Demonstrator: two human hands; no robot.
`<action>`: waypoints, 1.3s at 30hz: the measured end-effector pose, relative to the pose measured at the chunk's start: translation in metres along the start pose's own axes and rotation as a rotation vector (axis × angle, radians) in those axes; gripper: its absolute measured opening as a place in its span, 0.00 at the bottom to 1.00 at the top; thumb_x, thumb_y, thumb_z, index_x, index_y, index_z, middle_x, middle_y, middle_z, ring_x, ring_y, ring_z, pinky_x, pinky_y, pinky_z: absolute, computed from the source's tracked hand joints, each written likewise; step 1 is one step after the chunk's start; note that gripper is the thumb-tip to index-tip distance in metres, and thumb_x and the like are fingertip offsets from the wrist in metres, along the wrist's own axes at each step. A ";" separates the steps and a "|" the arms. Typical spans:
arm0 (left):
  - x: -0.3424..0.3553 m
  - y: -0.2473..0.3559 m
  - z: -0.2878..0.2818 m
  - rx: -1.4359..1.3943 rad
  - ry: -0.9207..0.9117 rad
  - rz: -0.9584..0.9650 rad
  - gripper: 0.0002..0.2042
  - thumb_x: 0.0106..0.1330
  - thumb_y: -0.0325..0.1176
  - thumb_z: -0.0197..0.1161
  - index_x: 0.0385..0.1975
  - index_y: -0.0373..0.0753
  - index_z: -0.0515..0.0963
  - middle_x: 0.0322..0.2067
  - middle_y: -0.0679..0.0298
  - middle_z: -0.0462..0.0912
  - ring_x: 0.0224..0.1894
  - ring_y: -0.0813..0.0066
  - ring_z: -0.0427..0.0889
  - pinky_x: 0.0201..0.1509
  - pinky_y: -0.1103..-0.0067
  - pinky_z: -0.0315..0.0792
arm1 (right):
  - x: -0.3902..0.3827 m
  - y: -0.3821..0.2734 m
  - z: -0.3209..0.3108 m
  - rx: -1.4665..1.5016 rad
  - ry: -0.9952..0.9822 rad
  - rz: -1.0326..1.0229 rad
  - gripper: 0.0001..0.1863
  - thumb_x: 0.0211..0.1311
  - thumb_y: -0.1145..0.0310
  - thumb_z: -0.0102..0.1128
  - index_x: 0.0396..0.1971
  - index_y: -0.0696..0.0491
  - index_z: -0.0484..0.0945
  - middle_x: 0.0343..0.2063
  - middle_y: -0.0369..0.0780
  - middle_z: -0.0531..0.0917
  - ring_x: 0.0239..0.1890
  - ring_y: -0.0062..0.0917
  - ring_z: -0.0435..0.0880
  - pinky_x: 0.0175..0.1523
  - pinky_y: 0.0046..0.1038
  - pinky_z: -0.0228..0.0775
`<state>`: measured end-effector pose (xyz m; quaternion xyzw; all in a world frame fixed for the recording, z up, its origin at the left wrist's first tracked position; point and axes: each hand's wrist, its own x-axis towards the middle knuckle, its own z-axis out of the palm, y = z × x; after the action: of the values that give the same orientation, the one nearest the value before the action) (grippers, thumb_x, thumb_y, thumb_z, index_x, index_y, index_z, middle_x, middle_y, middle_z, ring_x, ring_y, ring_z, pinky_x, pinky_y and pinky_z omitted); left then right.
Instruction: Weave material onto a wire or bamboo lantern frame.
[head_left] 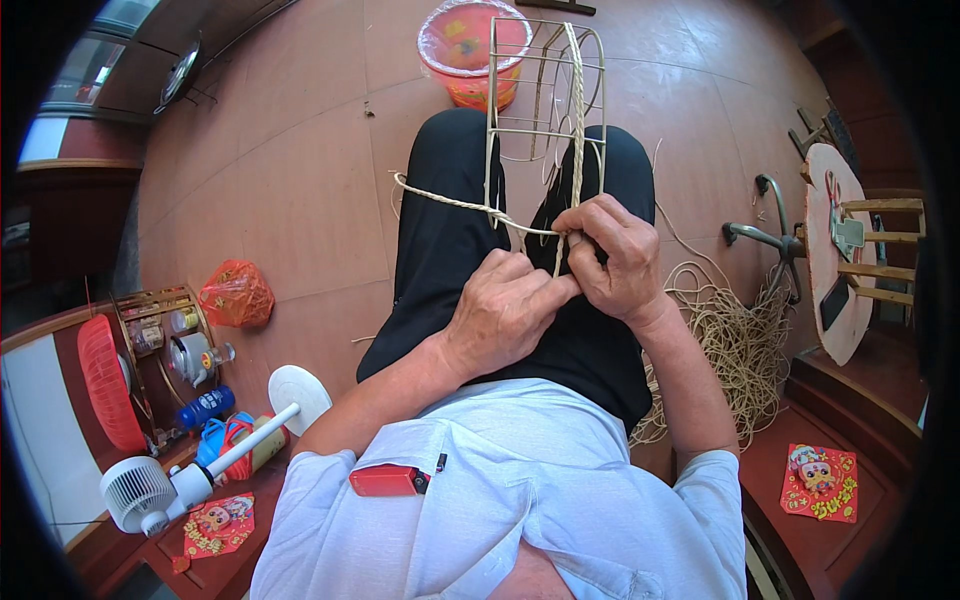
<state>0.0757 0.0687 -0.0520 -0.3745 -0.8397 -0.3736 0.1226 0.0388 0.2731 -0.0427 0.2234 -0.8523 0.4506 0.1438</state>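
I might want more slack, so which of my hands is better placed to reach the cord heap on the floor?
Probably your right hand: the cord heap lies on that side, while your left hand would have to reach across. Both seem occupied with the cord strand, though.

Cord heap (735, 360) right of legs (435, 225)

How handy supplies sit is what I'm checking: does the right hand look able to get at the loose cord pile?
Probably yes: the loose cord pile lies uncovered on that side, but the right hand would likely have to release the strand it pinches.
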 end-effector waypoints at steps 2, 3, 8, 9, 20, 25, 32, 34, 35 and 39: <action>0.002 0.007 -0.012 -0.002 -0.020 -0.011 0.18 0.55 0.19 0.73 0.46 0.44 0.86 0.26 0.66 0.77 0.32 0.64 0.77 0.47 0.66 0.72 | -0.002 0.003 0.001 0.028 0.004 -0.003 0.08 0.59 0.81 0.64 0.37 0.56 0.86 0.30 0.41 0.85 0.28 0.34 0.86 0.35 0.33 0.79; 0.005 0.008 -0.018 -0.067 0.008 -0.016 0.18 0.57 0.19 0.73 0.47 0.44 0.87 0.27 0.66 0.78 0.33 0.65 0.78 0.49 0.67 0.73 | -0.003 0.004 0.001 0.057 0.006 -0.008 0.09 0.59 0.82 0.64 0.38 0.56 0.86 0.31 0.41 0.86 0.28 0.33 0.87 0.35 0.33 0.79; 0.012 0.017 -0.058 -0.283 -0.022 -0.059 0.18 0.63 0.18 0.72 0.51 0.43 0.88 0.30 0.68 0.81 0.36 0.69 0.81 0.54 0.70 0.75 | -0.003 -0.003 -0.002 0.101 -0.020 0.030 0.12 0.58 0.81 0.68 0.42 0.56 0.86 0.35 0.40 0.87 0.30 0.30 0.87 0.34 0.31 0.79; 0.014 0.019 -0.071 -0.385 -0.043 -0.134 0.15 0.67 0.19 0.71 0.52 0.41 0.88 0.30 0.67 0.81 0.35 0.72 0.80 0.50 0.72 0.76 | -0.002 -0.004 -0.001 0.087 -0.026 0.023 0.12 0.58 0.80 0.71 0.43 0.55 0.86 0.36 0.39 0.88 0.30 0.28 0.87 0.34 0.30 0.79; -0.002 -0.028 -0.240 -0.806 0.421 -0.322 0.16 0.86 0.43 0.62 0.54 0.33 0.79 0.19 0.77 0.62 0.23 0.86 0.63 0.33 0.80 0.66 | -0.004 0.003 0.008 0.108 0.058 0.018 0.10 0.62 0.73 0.81 0.37 0.54 0.85 0.32 0.37 0.86 0.29 0.27 0.86 0.33 0.29 0.76; -0.057 -0.093 -0.316 -0.722 0.681 -0.589 0.14 0.87 0.38 0.60 0.59 0.33 0.81 0.18 0.78 0.54 0.20 0.89 0.54 0.28 0.81 0.60 | -0.002 0.002 0.011 0.083 0.065 -0.001 0.11 0.62 0.70 0.82 0.35 0.53 0.85 0.29 0.38 0.83 0.29 0.31 0.84 0.35 0.33 0.75; -0.197 -0.191 -0.382 -0.475 1.082 -1.045 0.14 0.81 0.43 0.70 0.55 0.41 0.85 0.17 0.81 0.56 0.18 0.89 0.53 0.24 0.83 0.54 | -0.006 0.003 0.011 0.081 0.104 0.022 0.11 0.62 0.69 0.82 0.34 0.53 0.84 0.29 0.37 0.82 0.29 0.31 0.84 0.35 0.33 0.75; -0.277 -0.212 -0.418 -0.475 1.120 -1.130 0.11 0.78 0.40 0.73 0.52 0.43 0.85 0.18 0.81 0.65 0.16 0.89 0.56 0.20 0.82 0.51 | -0.004 0.002 0.011 0.078 0.092 -0.001 0.11 0.62 0.68 0.82 0.34 0.53 0.84 0.28 0.37 0.82 0.29 0.30 0.84 0.35 0.32 0.75; -0.320 -0.218 -0.445 -0.478 1.154 -1.173 0.10 0.75 0.39 0.74 0.49 0.43 0.85 0.21 0.77 0.72 0.15 0.87 0.60 0.18 0.82 0.52 | -0.003 0.002 0.012 0.088 0.096 -0.002 0.11 0.62 0.68 0.82 0.34 0.53 0.84 0.28 0.37 0.82 0.29 0.30 0.84 0.35 0.32 0.75; -0.391 -0.209 -0.533 -0.057 1.383 -1.297 0.08 0.67 0.38 0.76 0.40 0.43 0.86 0.31 0.63 0.87 0.23 0.73 0.81 0.17 0.79 0.66 | -0.005 0.004 0.011 0.121 0.092 0.025 0.12 0.63 0.67 0.81 0.33 0.53 0.84 0.28 0.37 0.82 0.28 0.29 0.83 0.35 0.32 0.75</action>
<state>0.1550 -0.6172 0.0143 0.4668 -0.6156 -0.5282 0.3523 0.0402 0.2672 -0.0538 0.2000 -0.8186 0.5131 0.1635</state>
